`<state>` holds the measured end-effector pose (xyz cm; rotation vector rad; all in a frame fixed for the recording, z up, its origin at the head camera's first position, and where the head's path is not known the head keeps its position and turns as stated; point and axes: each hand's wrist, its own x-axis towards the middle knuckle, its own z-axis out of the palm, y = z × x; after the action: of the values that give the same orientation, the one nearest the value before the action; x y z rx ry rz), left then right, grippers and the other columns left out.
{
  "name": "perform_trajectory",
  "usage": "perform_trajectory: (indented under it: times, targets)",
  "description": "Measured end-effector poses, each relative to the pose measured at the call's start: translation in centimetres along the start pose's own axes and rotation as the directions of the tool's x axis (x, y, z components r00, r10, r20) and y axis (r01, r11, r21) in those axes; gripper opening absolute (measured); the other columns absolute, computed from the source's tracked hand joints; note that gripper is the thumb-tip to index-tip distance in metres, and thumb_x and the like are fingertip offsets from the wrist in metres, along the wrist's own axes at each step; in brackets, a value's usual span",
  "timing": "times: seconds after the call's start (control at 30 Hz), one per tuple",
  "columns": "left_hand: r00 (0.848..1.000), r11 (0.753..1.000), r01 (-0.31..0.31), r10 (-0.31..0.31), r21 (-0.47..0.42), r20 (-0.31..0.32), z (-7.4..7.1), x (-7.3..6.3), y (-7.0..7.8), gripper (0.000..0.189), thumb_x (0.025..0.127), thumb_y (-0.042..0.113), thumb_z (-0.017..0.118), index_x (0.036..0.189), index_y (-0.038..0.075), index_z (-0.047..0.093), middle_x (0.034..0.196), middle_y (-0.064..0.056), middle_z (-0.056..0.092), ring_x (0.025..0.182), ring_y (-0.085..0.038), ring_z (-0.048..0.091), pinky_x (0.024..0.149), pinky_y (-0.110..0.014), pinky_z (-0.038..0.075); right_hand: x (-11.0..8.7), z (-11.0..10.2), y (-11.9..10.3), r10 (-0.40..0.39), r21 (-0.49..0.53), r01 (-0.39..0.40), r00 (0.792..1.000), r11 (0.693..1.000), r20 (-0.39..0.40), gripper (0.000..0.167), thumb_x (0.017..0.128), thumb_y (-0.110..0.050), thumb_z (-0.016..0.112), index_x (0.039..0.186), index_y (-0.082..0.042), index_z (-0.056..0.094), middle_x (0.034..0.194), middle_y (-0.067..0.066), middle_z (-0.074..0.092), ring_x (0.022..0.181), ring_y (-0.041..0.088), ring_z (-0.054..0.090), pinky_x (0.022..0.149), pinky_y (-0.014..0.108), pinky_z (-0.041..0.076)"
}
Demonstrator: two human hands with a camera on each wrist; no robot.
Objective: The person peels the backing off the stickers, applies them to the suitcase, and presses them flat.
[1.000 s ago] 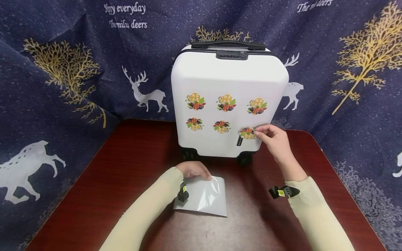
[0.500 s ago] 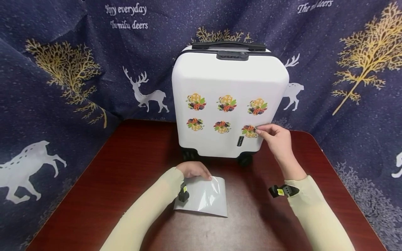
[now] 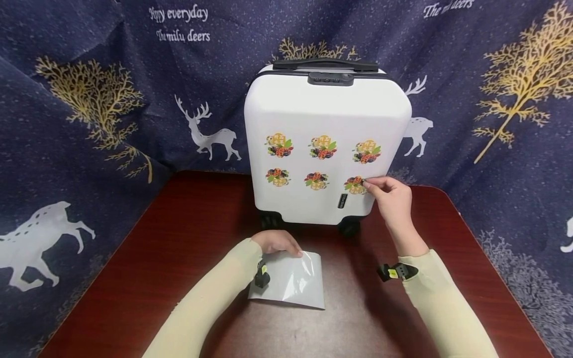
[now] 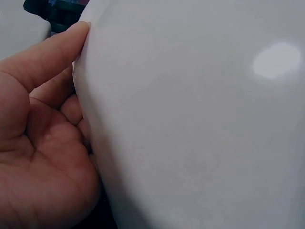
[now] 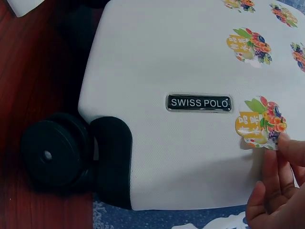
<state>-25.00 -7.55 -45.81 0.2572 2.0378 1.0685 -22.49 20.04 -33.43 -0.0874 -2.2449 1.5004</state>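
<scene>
A white suitcase [image 3: 327,119] stands upright at the back of the table, with several fruit stickers on its front. My right hand [image 3: 395,199] pinches the edge of the lower right fruit sticker [image 3: 354,185] between thumb and fingertips, at the suitcase front. In the right wrist view this sticker [image 5: 262,123] lies beside the black SWISS POLO badge [image 5: 199,102], its held edge casting a shadow. My left hand [image 3: 276,242] grips the top edge of a glossy white sheet [image 3: 291,283] low over the table. Up close in the left wrist view, the thumb lies along the sheet's edge [image 4: 190,114].
The dark red table [image 3: 201,238] runs under both arms. Black wheels [image 3: 349,226] carry the suitcase, and a black handle [image 3: 325,64] tops it. Behind hangs a dark blue cloth [image 3: 179,64] with deer and tree prints.
My right hand has shifted the sticker slightly up, uncovering the black badge, and now stands with it just above and right of the badge. The left hand and sheet have stayed put.
</scene>
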Motion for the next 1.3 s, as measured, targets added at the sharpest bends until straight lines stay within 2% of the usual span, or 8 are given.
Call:
perform_trajectory:
  times: [0.37, 0.63, 0.9, 1.13, 1.3]
  targets:
    - [1.0, 1.0, 0.006, -0.005, 0.016, -0.004, 0.07, -0.1, 0.1, 0.03, 0.091, 0.013, 0.074, 0.118, 0.0, 0.074, 0.107, -0.01, 0.076, 0.084, -0.014, 0.064, 0.081, -0.026, 0.055, 0.02, 0.2, 0.25, -0.01, -0.025, 0.01, 1.0, 1.0, -0.012, 0.023, 0.091, -0.016, 0.075, 0.104, 0.003, 0.078, 0.063, -0.037, 0.059, 0.069, -0.01, 0.055, 0.063, 0.012, 0.043]
    - [1.0, 1.0, 0.002, -0.001, 0.029, -0.021, 0.05, -0.16, 0.14, 0.03, 0.091, 0.014, 0.074, 0.117, 0.0, 0.075, 0.114, -0.01, 0.075, 0.087, -0.014, 0.063, 0.084, -0.027, 0.054, -0.11, -0.02, -0.17, 0.02, -0.039, -0.018, 0.999, 0.999, 0.042, 0.026, 0.093, -0.019, 0.074, 0.107, 0.003, 0.077, 0.064, -0.036, 0.059, 0.073, -0.009, 0.057, 0.064, 0.015, 0.041]
    - [1.0, 1.0, 0.003, -0.003, 0.029, -0.029, 0.21, -0.08, 0.05, 0.029, 0.09, 0.014, 0.074, 0.116, 0.0, 0.075, 0.111, -0.009, 0.075, 0.086, -0.013, 0.063, 0.082, -0.026, 0.054, -0.21, 0.21, -0.35, 0.036, -0.039, -0.033, 0.996, 0.999, 0.076, 0.027, 0.093, -0.018, 0.074, 0.109, 0.004, 0.076, 0.062, -0.037, 0.058, 0.072, -0.012, 0.057, 0.067, 0.013, 0.043]
    - [0.999, 0.999, -0.002, 0.003, 0.033, -0.044, 0.4, -0.17, 0.22, 0.028, 0.091, 0.013, 0.074, 0.116, 0.0, 0.075, 0.113, -0.009, 0.075, 0.087, -0.013, 0.062, 0.083, -0.025, 0.053, -0.39, 0.41, -0.33, -0.001, -0.078, 0.004, 0.999, 0.997, 0.041, 0.024, 0.092, -0.019, 0.075, 0.104, 0.002, 0.077, 0.061, -0.039, 0.056, 0.068, -0.013, 0.056, 0.063, 0.014, 0.041]
    - [0.999, 0.999, 0.001, 0.002, 0.045, -0.049, 0.43, -0.07, 0.25, 0.028, 0.09, 0.013, 0.075, 0.115, 0.0, 0.076, 0.11, -0.009, 0.076, 0.086, -0.013, 0.062, 0.082, -0.025, 0.053, -0.45, 0.45, -0.23, 0.01, -0.061, -0.011, 1.0, 0.998, -0.01, 0.023, 0.089, -0.018, 0.077, 0.099, 0.003, 0.074, 0.059, -0.036, 0.055, 0.064, -0.012, 0.055, 0.06, 0.015, 0.041]
